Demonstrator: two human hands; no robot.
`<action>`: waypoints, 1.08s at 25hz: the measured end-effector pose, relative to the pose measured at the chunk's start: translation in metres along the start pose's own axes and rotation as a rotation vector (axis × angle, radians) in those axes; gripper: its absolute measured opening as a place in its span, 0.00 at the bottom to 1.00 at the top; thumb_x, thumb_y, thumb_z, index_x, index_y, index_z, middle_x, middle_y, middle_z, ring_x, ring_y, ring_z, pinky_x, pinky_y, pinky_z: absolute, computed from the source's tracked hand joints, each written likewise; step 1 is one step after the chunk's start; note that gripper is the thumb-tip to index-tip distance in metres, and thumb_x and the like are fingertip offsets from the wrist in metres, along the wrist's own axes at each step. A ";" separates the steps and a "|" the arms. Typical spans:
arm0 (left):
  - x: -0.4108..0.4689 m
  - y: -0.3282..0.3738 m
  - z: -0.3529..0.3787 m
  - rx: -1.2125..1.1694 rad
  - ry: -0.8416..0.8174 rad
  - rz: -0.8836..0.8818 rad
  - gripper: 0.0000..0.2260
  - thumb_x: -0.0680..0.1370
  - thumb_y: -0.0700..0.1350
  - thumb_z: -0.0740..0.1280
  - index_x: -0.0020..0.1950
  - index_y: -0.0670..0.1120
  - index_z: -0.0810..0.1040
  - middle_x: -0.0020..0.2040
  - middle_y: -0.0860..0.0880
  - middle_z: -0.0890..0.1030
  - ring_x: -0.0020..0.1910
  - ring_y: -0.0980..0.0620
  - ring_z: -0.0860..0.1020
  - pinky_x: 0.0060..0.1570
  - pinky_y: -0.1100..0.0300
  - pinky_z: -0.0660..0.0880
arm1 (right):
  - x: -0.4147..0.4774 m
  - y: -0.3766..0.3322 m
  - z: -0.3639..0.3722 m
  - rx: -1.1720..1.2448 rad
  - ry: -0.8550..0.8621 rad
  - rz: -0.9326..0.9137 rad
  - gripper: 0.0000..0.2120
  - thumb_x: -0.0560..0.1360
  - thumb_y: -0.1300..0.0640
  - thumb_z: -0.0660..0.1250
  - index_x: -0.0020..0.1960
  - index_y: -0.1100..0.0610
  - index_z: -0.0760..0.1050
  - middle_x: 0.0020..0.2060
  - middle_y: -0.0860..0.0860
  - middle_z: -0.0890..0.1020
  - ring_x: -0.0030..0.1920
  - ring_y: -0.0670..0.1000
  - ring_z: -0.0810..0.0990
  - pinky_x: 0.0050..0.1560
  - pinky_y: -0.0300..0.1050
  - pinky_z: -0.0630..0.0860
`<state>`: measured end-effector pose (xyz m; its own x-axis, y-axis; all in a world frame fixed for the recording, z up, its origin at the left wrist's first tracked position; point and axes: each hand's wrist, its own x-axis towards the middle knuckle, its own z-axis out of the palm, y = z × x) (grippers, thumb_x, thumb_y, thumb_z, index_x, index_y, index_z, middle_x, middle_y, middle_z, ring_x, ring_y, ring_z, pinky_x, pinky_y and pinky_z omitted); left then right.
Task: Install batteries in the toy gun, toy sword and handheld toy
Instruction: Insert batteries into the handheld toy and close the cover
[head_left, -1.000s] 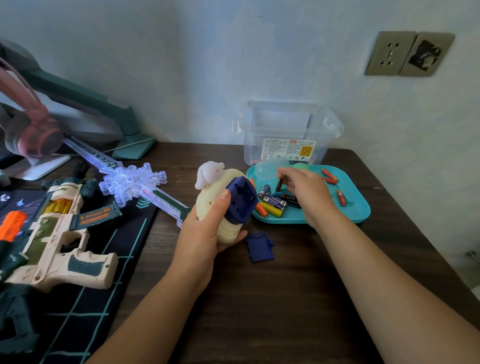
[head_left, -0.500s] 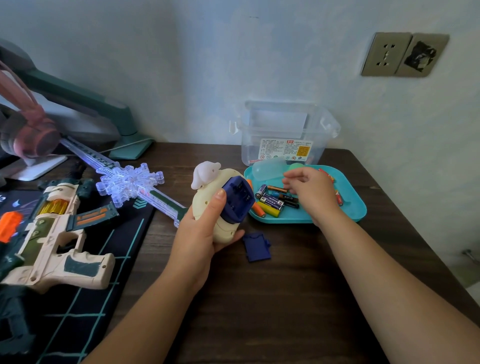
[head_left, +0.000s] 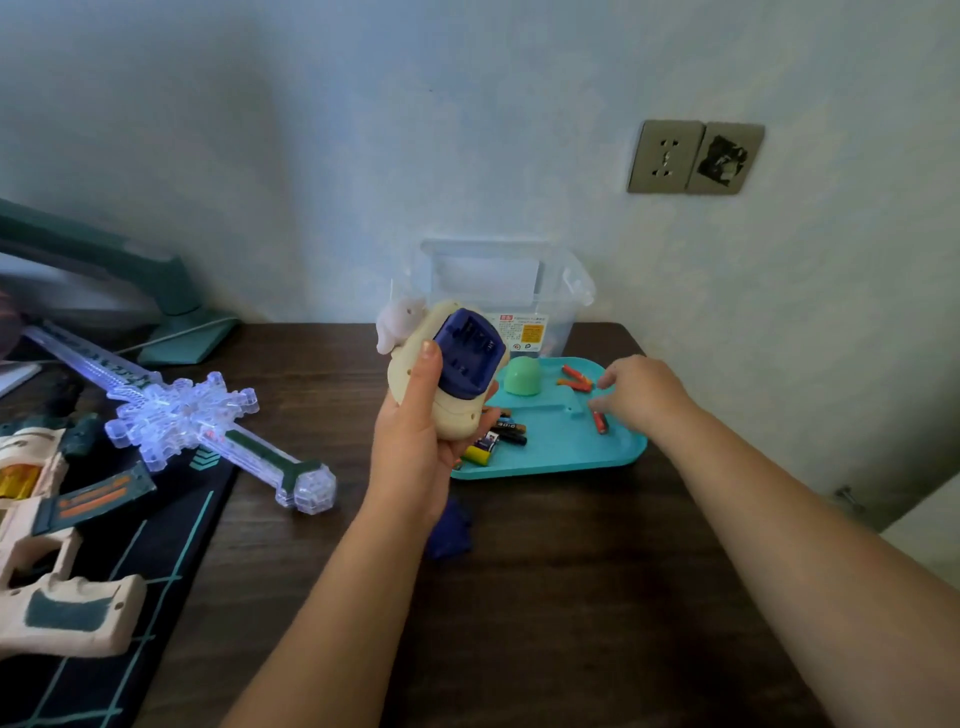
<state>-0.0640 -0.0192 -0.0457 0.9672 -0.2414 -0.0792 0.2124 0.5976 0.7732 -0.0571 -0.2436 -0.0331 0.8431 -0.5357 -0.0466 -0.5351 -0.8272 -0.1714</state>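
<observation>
My left hand (head_left: 415, 441) grips the cream handheld toy (head_left: 447, 369), raised above the table with its open blue battery compartment facing me. My right hand (head_left: 641, 389) hovers over the right side of the teal tray (head_left: 571, 452), fingers spread, holding nothing, close to small orange batteries (head_left: 600, 422). Several larger batteries (head_left: 493, 441) lie at the tray's left front. The blue battery cover (head_left: 452, 527) lies on the table under my left wrist. The clear glowing toy sword (head_left: 182, 415) and the cream toy gun (head_left: 52, 545) rest at the left.
A clear plastic box (head_left: 556, 296) stands against the wall behind the tray. A green dome (head_left: 522, 376) sits in the tray. A dark mat (head_left: 156, 597) lies under the gun. A teal stand base (head_left: 192, 338) is at back left.
My left hand has lifted the handheld toy higher and tilted its compartment toward me. My right hand has moved from the batteries at the tray's left to the tray's right side.
</observation>
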 end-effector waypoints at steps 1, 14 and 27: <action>0.002 -0.004 0.001 0.001 0.011 0.017 0.30 0.68 0.59 0.70 0.67 0.49 0.75 0.59 0.45 0.84 0.56 0.41 0.83 0.43 0.52 0.83 | 0.002 -0.004 0.002 -0.059 -0.037 -0.007 0.17 0.73 0.52 0.71 0.59 0.57 0.78 0.50 0.53 0.81 0.45 0.50 0.77 0.43 0.43 0.72; 0.030 0.001 -0.016 -0.016 0.018 0.059 0.26 0.70 0.59 0.69 0.66 0.50 0.75 0.58 0.45 0.84 0.56 0.41 0.83 0.53 0.45 0.82 | 0.048 -0.017 0.011 0.052 0.053 -0.070 0.09 0.77 0.55 0.64 0.48 0.61 0.77 0.53 0.60 0.75 0.43 0.55 0.75 0.37 0.45 0.69; 0.034 0.001 -0.022 -0.092 0.023 0.037 0.26 0.71 0.57 0.68 0.67 0.49 0.75 0.59 0.44 0.84 0.57 0.40 0.83 0.51 0.46 0.82 | 0.062 -0.020 0.013 -0.126 -0.222 -0.218 0.13 0.75 0.60 0.66 0.59 0.57 0.70 0.54 0.55 0.74 0.49 0.54 0.75 0.50 0.48 0.74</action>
<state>-0.0275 -0.0101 -0.0609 0.9773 -0.2011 -0.0672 0.1878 0.6740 0.7145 0.0063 -0.2579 -0.0453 0.9222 -0.3049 -0.2379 -0.3313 -0.9402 -0.0790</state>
